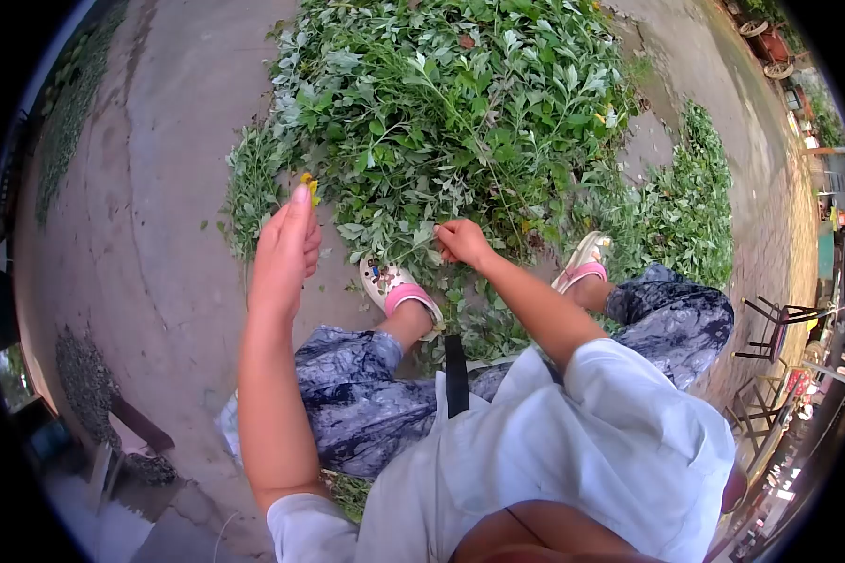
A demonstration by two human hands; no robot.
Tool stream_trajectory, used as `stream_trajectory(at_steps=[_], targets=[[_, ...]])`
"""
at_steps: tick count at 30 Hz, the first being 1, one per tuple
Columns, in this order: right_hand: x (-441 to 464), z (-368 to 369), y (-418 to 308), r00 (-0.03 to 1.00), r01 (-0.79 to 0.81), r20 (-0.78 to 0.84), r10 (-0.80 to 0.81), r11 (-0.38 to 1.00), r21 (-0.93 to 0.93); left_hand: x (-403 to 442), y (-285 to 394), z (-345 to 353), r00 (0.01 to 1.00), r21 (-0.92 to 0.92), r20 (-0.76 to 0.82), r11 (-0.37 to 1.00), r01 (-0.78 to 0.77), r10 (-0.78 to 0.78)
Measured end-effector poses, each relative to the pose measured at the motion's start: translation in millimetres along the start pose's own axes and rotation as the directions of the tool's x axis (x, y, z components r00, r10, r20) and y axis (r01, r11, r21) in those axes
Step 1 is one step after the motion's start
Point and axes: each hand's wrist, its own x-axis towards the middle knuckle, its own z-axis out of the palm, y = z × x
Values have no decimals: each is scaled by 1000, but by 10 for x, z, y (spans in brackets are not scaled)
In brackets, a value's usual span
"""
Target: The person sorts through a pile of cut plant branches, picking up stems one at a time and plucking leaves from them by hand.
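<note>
My left hand (289, 246) is raised over the concrete, left of the pile. Its thumb points up and its fingers are curled, pinching a small yellow leaf (311, 188). My right hand (462, 243) is closed at the near edge of a big heap of leafy green cuttings (469, 113). Its fingertips meet a leafy sprig (399, 236) with pale-backed leaves; the exact grip is partly hidden by the fingers. The heap lies between and ahead of my feet, in white clogs with pink straps (399, 289).
A smaller strip of cuttings (690, 202) lies at the right. Concrete ground (174, 169) stretches along the left, with a dark gravel-like heap (84, 371) on it. At the far right stand a dark chair (777, 328) and a red cart (773, 47).
</note>
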Motion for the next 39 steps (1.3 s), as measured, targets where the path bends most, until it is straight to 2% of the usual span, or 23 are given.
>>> stream_trajectory(at_steps=[1,3,5,7,8,11,13,15,17,19,20,21,23,24,25,27,28,29,32,34,35,37,39], targets=[[-157,-21,-104,1000,-1,-3,1,1000,3,13,0,50,999,121,-33,993,-2,6],[-556,-134,-342,976,205,54,-212,973,108,88,-98,56,999,199,-7,979,-47,50],[-1025,-295,-629,936,342,92,-341,940,4,114,-96,75,995,272,25,957,-97,94],[-1305,-379,-683,911,411,21,-411,908,-74,97,-36,108,996,311,86,950,-14,-14],[-1393,-427,-659,893,445,-100,-438,894,56,97,-39,138,996,308,90,951,-16,-12],[-1245,-496,-528,876,472,-314,-365,778,415,106,-62,220,989,321,98,937,-139,113],[-830,-572,-220,864,468,-420,-277,749,469,129,-50,269,985,325,112,932,-163,133],[-540,-565,-212,903,397,-386,-189,710,581,154,-74,287,984,336,129,928,-160,123],[-191,-501,-248,870,379,-471,-149,813,442,222,-140,290,983,345,147,925,-157,112],[21,-433,-375,702,464,-598,-386,886,-27,285,-199,260,974,461,197,866,-192,111],[78,-446,-405,686,411,-533,-495,868,-277,313,-220,249,975,462,193,866,-192,113],[129,-446,-429,687,415,-529,-498,867,-277,326,-218,243,981,498,164,849,-177,108],[220,-436,-452,700,447,-340,-628,757,-477,332,-230,241,987,532,129,833,-152,98],[263,-439,-470,750,320,-286,-596,706,-632,312,-228,275,986,534,114,829,-167,125],[285,-463,-481,753,321,-281,-595,705,-632,301,-226,307,983,537,101,823,-184,154],[323,-545,-507,894,113,-103,-435,443,-889,317,-228,352,980,632,127,749,-197,150],[372,-565,-461,894,85,-104,-436,392,-916,321,-231,375,977,718,155,663,-212,144],[385,-605,-434,896,85,-93,-433,375,-923,331,-260,396,978,717,154,665,-211,144],[308,-732,-525,877,114,-106,-468,417,-902,310,-261,516,974,812,227,550,-197,14],[167,-781,-694,738,307,-247,-628,638,-706,318,-344,544,961,802,274,543,-249,36],[85,-820,-811,735,310,-244,-632,634,-709,320,-379,555,944,790,325,532,-304,56],[-158,-916,-1162,784,454,-318,-532,842,-290,282,-345,639,944,808,319,497,-316,82],[-261,-1019,-1342,797,485,-326,-508,861,-156,249,-277,704,941,827,317,451,-334,115]])
